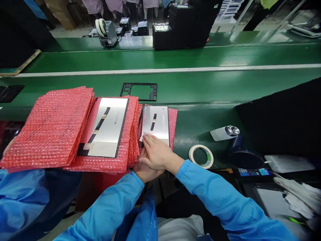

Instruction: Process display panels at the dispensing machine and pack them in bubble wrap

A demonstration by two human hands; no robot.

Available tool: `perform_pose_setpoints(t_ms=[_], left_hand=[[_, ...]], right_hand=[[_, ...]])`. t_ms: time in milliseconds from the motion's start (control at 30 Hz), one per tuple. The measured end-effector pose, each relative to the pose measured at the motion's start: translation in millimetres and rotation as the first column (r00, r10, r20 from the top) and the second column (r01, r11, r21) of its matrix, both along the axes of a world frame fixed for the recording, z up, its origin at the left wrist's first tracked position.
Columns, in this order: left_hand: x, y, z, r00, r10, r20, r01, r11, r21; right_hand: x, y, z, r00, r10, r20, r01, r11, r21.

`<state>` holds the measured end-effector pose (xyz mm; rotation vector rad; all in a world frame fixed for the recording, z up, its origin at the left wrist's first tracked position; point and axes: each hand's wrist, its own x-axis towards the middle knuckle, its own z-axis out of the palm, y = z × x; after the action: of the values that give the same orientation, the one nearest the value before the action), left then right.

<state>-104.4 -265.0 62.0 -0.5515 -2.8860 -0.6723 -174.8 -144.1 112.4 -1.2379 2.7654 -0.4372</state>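
A silver-backed display panel (160, 122) with a dark flex strip lies on pink bubble wrap (173, 124) in front of me. My right hand (160, 154) rests on the panel's lower end, its fingers stretched forward and touching the surface. Beneath it and partly covered is my left hand (147, 172), by the panel's near edge; its fingers are mostly hidden. To the left, a larger silver display panel (110, 124) with a similar flex strip sits on a stack of pink bubble-wrap bags (105, 164).
Another bubble-wrap pile (52, 127) stands far left, beside a person's blue sleeve (22, 194). Behind the panels lies a black frame (154, 92) on the green bench (200, 87). A tape roll (210, 155) and a white device (220, 134) are at right. Black boxes (185, 26) stand beyond.
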Motion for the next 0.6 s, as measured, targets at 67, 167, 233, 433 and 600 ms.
perform_pose_setpoints(t_ms=[67,167,233,433,600], left_hand=[[-1,0,3.4,0.999,-0.042,-0.011,0.041,0.999,-0.008],[-4,2,8.6,0.995,-0.092,-0.038,0.092,0.996,0.004],[-6,4,10.7,0.994,-0.108,-0.03,0.108,0.994,0.004],[-8,13,10.8,0.994,-0.11,-0.009,0.11,0.994,0.01],[-6,16,5.0,0.992,-0.107,-0.067,0.109,0.994,0.022]], right_hand=[[-3,6,-3.2,1.0,-0.011,-0.006,0.011,1.0,0.007],[-7,14,-3.7,0.999,-0.043,-0.027,0.044,0.998,0.046],[-9,19,-0.3,0.998,-0.053,-0.04,0.056,0.994,0.09],[-9,32,16.4,0.996,-0.053,-0.077,0.067,0.979,0.192],[-17,42,19.4,0.994,-0.055,-0.093,0.075,0.971,0.227]])
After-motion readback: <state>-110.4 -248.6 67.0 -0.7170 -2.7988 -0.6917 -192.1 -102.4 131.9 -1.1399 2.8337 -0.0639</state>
